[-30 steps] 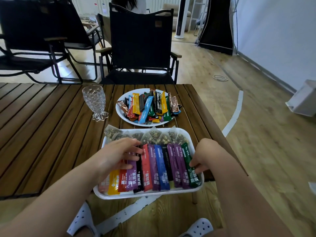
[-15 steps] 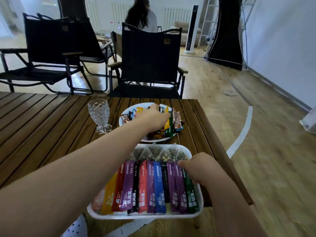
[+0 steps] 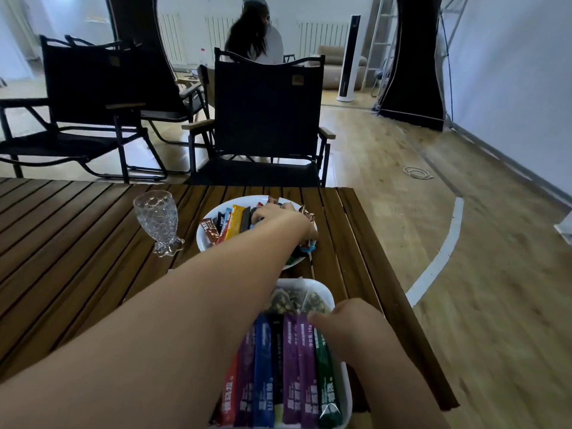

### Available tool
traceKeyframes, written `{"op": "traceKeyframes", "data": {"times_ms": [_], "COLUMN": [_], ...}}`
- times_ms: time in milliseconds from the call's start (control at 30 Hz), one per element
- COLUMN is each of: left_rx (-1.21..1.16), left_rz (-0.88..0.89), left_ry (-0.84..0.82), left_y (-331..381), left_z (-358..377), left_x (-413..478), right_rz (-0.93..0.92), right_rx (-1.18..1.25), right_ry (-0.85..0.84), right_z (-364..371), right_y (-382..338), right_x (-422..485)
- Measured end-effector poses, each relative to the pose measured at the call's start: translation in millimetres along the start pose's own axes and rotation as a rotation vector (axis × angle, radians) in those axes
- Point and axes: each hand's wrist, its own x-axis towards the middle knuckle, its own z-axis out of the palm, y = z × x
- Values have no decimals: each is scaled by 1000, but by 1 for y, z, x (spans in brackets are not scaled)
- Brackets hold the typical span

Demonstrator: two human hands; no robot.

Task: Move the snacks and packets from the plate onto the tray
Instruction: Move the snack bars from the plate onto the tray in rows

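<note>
Left grip (image 3: 280,219) sits over the plate (image 3: 205,243), fingers curled down among the packets (image 3: 233,222) beneath it; clamped or not, we cannot tell, knuckles hide the fingertips. Step in hand: picking from the plate; next calls for a firm pinch, then a carry back to the tray (image 3: 325,289). There the right grip (image 3: 349,328) rests on laid sticks (image 3: 291,366), forefinger out, other fingers hidden; the forearm covers the tray's left side.

The white round plate (image 3: 204,244) holds brown, blue, yellow and black snack packets (image 3: 234,222). At its six o'clock, the white rectangular tray (image 3: 346,394) shows red, purple, blue, black and green stick packets (image 3: 291,366). The clear glass goblet (image 3: 156,218) bears a scale pattern.
</note>
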Motion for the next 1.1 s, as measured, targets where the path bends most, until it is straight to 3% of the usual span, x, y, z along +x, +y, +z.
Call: {"op": "traceKeyframes", "data": {"times_ms": [267, 433, 667, 900, 1000, 1100], "left_rx": [-113, -154, -433, -1168, -1296, -1260], "left_rz": [40, 21, 95, 196, 275, 318], "left_ry": [-112, -49, -64, -260, -376, -409], "left_y": [-18, -27, -51, -129, -169, -209], "left_z": [-9, 3, -14, -51, -45, -26], "left_x": [19, 26, 25, -18, -54, -98], "right_rz": [-41, -62, -69, -117, -206, -353], "right_rx": [37, 32, 13, 96, 260, 559], "right_ry": [-19, -20, -23, 9, 82, 95], "right_z": [0, 5, 6, 5, 5, 11], "right_y": [-3, -9, -12, -12, -18, -34], "right_x": [-3, -9, -10, -11, -13, -17]}}
